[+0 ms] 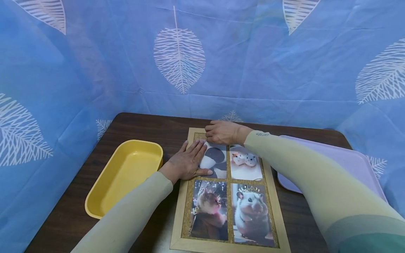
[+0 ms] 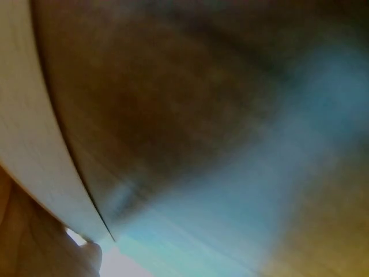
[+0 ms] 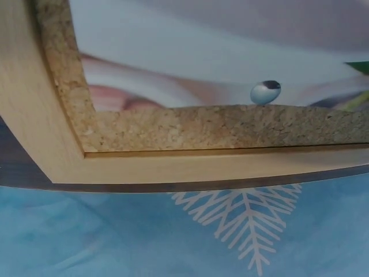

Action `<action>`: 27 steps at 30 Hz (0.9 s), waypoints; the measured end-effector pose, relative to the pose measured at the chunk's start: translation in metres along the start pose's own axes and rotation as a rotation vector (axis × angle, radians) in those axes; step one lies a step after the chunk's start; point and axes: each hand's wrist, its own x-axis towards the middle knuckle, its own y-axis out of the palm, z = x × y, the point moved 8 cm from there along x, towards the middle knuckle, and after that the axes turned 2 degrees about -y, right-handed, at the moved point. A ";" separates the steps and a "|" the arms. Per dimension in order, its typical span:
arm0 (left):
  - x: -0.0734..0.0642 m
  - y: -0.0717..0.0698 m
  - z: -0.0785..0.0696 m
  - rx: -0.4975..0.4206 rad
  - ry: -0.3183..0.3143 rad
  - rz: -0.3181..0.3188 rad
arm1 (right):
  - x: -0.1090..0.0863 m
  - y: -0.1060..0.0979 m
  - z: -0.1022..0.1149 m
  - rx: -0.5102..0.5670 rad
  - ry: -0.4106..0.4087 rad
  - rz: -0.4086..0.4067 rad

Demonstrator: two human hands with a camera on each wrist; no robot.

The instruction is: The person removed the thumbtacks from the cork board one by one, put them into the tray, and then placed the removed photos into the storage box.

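A wood-framed cork board with several animal photos lies on the table. My left hand rests flat, fingers spread, across the board's left edge and the far left photo. At that photo's far edge, my right hand is bent down with its fingers curled in. I cannot tell whether the right fingertips pinch anything. In the right wrist view, a shiny silver round tack head sits at the far edge of the photo with two hamsters. Both near photos show crowned animals, one a white hamster.
A yellow tray stands to the left of the board. On the right, partly behind my right sleeve, lies a lilac tray. A blue curtain with white leaf prints hangs around the dark wooden table.
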 end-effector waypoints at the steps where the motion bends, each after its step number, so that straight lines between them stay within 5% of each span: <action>1: -0.001 -0.001 0.000 0.002 0.000 -0.003 | 0.000 0.000 0.000 0.000 -0.001 -0.002; 27: 0.004 0.006 0.002 -0.008 -0.010 0.012 | -0.001 0.003 0.000 0.013 -0.029 0.030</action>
